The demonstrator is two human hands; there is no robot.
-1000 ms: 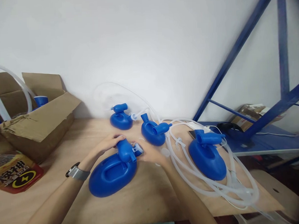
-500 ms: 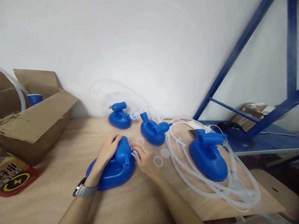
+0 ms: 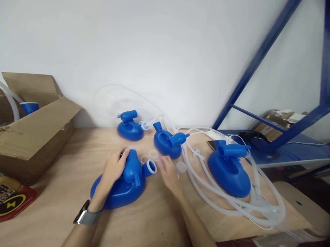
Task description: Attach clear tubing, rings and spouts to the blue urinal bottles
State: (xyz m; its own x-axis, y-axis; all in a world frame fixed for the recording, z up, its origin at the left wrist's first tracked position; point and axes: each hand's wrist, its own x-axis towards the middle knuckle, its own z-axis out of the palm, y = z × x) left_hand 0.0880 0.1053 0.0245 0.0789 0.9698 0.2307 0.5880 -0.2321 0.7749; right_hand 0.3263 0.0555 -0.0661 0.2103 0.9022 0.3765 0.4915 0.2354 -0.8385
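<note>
My left hand (image 3: 115,167) is wrapped round a blue funnel-like piece (image 3: 133,170) with a narrow spout, holding it against the top of a blue urinal bottle (image 3: 123,198). The bottle's neck points right, with a white ring (image 3: 153,167) round its open mouth. Beside it, my right hand (image 3: 169,174) reaches down among loose translucent rings (image 3: 153,154); its fingers are blurred, and whether they hold anything is unclear. A translucent disc (image 3: 181,167) lies just to the right of that hand.
Three more blue bottles (image 3: 129,131) with similar pieces stand farther back and right. Clear hoses (image 3: 212,194) coil across the right side of the table (image 3: 147,230). A cardboard box (image 3: 31,144) and a red-yellow container (image 3: 13,199) are at left; a blue metal rack (image 3: 250,72) rises at right.
My right hand has moved right, from the bottle's neck to the loose rings, uncovering the white-rimmed mouth. My left hand keeps its grip. The view has shifted slightly.
</note>
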